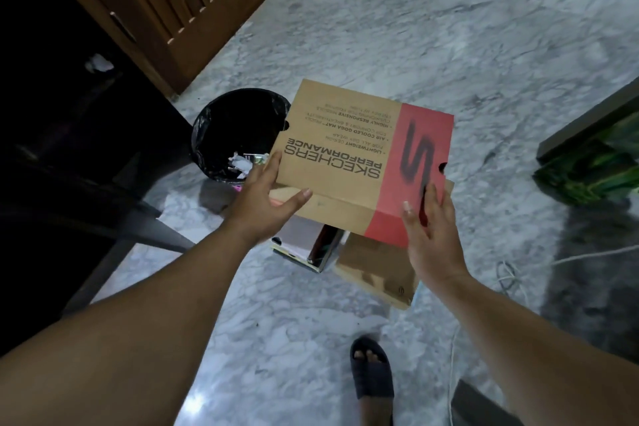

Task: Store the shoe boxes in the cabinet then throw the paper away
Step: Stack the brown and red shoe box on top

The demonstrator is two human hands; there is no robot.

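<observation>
The left hand is spread wide, fingers flat against the left end of the shoe box and thumb stretched under its near edge, touching cardboard without curling round it. The right hand is likewise open, palm and fingers pressed to the red right end near the front corner. Neither hand closes on anything; the box looks pinched between two flat palms, or about to be, and I cannot tell whether its weight is already carried or rests on the boxes below.

The shoe box, brown with a red band and printed lettering, sits tilted above a brown box and an open box lying on the marble floor, the lower ones touching each other. It is stiff corrugated card with a loose-fitting lid, probably light, and lighter still if empty; the faces are smooth, so palms alone could slip. A surer hold would be fingers under the bottom edges at both short ends, pressing the lid down so that it does not lift away.

Just left of the box stands a bin lined with a black bag, crumpled paper inside. Beyond it, at the floor's far left edge, is the slatted wooden cabinet door, apparently swung out from the dark cabinet.
</observation>
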